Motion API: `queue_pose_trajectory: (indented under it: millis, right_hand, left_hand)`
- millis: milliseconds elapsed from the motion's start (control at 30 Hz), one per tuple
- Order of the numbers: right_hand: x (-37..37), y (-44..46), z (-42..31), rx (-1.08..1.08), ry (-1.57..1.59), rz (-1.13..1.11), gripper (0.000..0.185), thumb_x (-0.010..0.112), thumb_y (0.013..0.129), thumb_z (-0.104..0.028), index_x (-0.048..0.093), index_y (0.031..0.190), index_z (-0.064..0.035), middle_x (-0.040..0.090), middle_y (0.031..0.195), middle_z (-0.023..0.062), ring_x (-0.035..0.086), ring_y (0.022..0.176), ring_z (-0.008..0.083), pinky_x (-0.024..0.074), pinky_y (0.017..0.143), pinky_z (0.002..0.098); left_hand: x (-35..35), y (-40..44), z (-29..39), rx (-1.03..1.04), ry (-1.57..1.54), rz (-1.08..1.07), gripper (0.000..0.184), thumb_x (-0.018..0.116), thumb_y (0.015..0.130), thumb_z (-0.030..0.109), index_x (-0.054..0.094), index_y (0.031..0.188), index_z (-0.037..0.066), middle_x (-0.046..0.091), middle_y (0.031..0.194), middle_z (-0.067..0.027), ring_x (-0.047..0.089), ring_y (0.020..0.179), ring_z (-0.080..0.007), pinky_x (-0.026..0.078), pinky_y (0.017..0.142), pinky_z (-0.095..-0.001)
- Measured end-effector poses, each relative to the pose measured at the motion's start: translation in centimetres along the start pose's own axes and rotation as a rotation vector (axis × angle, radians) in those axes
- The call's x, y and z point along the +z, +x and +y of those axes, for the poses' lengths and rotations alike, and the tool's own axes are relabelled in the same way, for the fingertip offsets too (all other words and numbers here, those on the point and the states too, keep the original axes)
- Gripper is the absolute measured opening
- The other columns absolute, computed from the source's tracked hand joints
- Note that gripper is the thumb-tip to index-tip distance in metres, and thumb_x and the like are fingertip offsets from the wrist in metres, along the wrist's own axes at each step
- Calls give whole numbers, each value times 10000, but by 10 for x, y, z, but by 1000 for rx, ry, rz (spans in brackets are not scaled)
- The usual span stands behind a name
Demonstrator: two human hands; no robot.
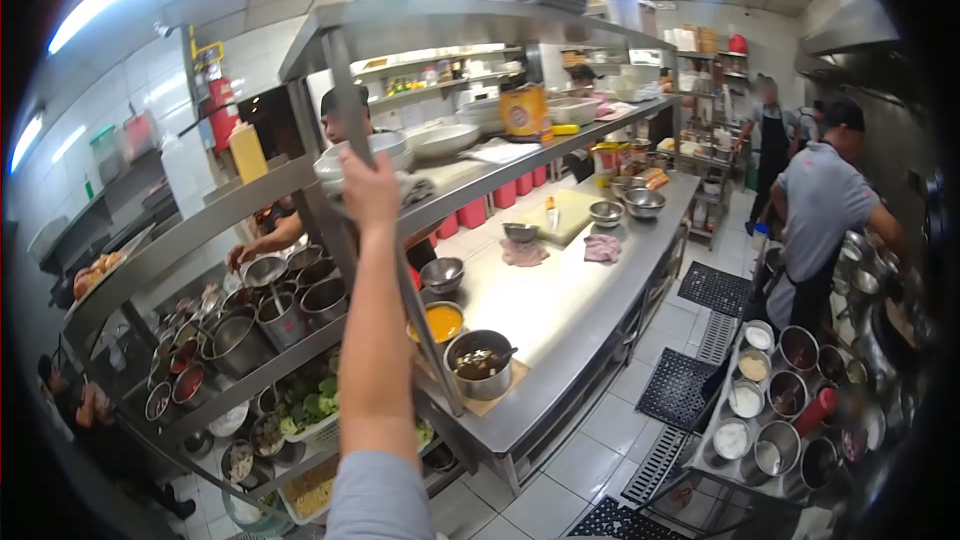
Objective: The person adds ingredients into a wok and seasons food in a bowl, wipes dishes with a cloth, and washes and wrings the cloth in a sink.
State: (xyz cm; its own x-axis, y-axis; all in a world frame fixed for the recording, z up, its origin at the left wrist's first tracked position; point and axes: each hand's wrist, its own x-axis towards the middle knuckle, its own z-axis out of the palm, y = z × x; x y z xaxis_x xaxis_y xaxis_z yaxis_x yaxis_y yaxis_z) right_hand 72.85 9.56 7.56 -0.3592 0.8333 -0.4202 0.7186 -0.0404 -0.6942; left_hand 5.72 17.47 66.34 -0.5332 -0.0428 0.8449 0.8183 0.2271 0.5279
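Observation:
My left hand point(370, 187) is raised at the end of an outstretched arm, at the upper shelf beside a metal post point(347, 90). Its fingers are closed at the rim of a pale bowl point(328, 168), and part of the grip is hidden. A wide white bowl point(445, 141) and a grey cloth point(414, 188) are close by on that shelf. Below the hand, on the counter, are a pot of orange sauce point(436, 321) and a pot with dark contents and a utensil point(480, 360). My right hand is out of view.
A steel counter point(560, 365) holds metal bowls, cloths and a cutting board point(567, 216). Pots point(240, 338) and broccoli point(312, 405) fill the lower left shelves. Co-workers point(825, 190) stand at the right, beside a rack of containers point(770, 410). Black mats point(680, 385) lie on the floor.

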Motion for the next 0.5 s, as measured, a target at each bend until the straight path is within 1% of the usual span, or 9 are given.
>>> queue_pose_trajectory:
  millis: [67,100,167,200,233,267,367,433,500]
  right_hand:
    - [-10,35,-38,270,335,-63,287,631,818,-198,617,1036,-12,642,891,166,611,833,259,470,765,373]
    - [-23,44,-66,276,304,-83,287,631,818,-198,617,1036,-12,642,891,166,611,833,259,470,765,373]
    - [-61,79,-145,-147,320,54,171,569,838,-168,604,790,-7,581,613,50,574,556,131,468,515,283]
    - [-83,95,-193,-153,210,121,161,580,863,-196,577,822,-40,562,594,16,534,491,110,432,431,263]
    - [-106,126,-220,-359,112,157,171,575,868,-208,572,837,-40,539,586,3,497,482,93,406,431,255]
    - [-128,114,-297,-416,265,112,218,580,851,-187,588,936,14,593,687,41,563,583,122,469,549,270]
    - [-166,101,-471,-712,30,201,304,574,865,-168,585,1096,28,614,807,51,568,718,95,458,615,242]
    - [-172,91,-569,-995,-89,221,291,574,864,-168,589,1078,27,626,799,80,561,697,96,455,621,247]
    - [-166,96,-648,-1247,-158,301,287,597,845,-198,594,1051,2,635,858,101,586,719,154,468,645,275]
  left_hand:
    - [3,-1,4,36,-17,21,580,579,831,292,401,1232,-88,520,1160,-296,539,1018,-440,433,884,-461]
    - [4,-3,2,68,3,48,559,580,827,286,414,1212,-84,526,1141,-301,549,997,-440,439,868,-468]
    - [1,-7,8,65,-63,74,531,569,833,267,414,1200,-84,551,1073,-311,567,945,-445,452,832,-479]
    - [8,-7,3,117,-70,141,522,563,836,253,407,1205,-82,562,1043,-307,575,918,-444,458,811,-482]
    - [14,-8,-1,172,-75,209,514,557,838,239,401,1209,-80,573,1014,-304,583,891,-444,465,790,-485]
    - [12,-10,1,126,-88,165,517,554,839,229,392,1220,-81,579,999,-301,587,880,-441,469,781,-484]
    - [6,-12,9,44,-171,101,491,555,837,197,386,1219,-62,589,970,-294,591,868,-437,472,771,-489]
    - [1,-11,12,18,-218,64,488,560,832,181,380,1218,-59,593,949,-293,594,846,-439,477,750,-495]
    - [-11,-11,20,-65,-246,-64,478,560,830,166,372,1210,-54,595,941,-292,594,826,-443,480,734,-500]
